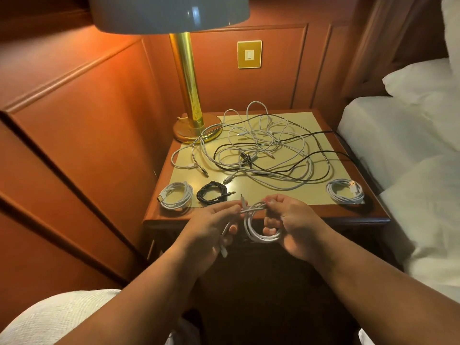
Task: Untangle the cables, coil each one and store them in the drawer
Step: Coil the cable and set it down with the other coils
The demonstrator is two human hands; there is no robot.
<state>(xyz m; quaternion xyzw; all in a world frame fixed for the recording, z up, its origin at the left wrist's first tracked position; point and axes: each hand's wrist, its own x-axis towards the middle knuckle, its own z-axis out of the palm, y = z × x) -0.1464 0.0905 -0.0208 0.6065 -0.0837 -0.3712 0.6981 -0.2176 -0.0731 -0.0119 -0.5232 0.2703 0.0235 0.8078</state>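
A white cable coil (258,229) hangs just in front of the nightstand's front edge, held between both hands. My right hand (291,224) grips the coil with fingers curled through its loops. My left hand (214,226) pinches the cable's loose end near its plug, and the other plug dangles below my palm. On the nightstand top (251,189) lie three finished coils: a white coil (175,194) at front left, a black coil (214,192) beside it, and a white coil (344,191) at front right. A tangle of white and black cables (261,148) covers the middle.
A brass lamp (193,120) stands at the back left corner of the nightstand, its shade overhead. A bed with white sheets (410,145) is close on the right. Wood-panelled wall (87,120) closes the left side. The nightstand's front below the top is dark.
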